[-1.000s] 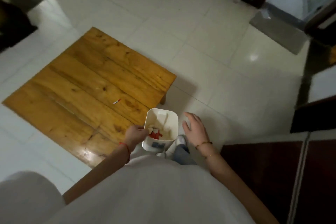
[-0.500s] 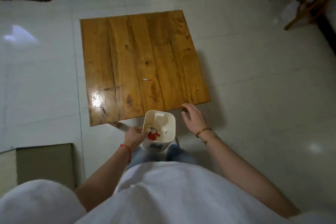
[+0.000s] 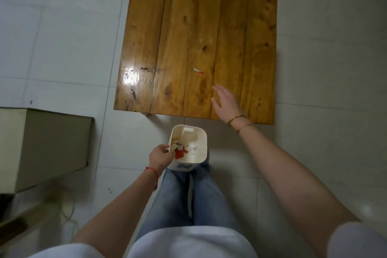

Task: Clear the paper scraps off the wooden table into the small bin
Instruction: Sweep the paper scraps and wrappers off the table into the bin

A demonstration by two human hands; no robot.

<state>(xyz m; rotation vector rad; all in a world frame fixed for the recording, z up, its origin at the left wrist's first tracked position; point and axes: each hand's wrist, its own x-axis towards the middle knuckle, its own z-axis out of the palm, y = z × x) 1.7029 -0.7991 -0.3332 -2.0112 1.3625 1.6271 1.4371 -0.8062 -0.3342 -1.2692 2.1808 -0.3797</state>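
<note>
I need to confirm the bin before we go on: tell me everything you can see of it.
The bin is small, white, plastic-looking, with rounded corners and a blue label low on its near side. It stands upright and open-topped, just short of the table. White and red scraps lie inside. The left hand holds its left rim.

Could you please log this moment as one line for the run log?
left hand: grip on small bin rim | right hand: open, over wooden table | paper scrap: on table, untouched
</note>
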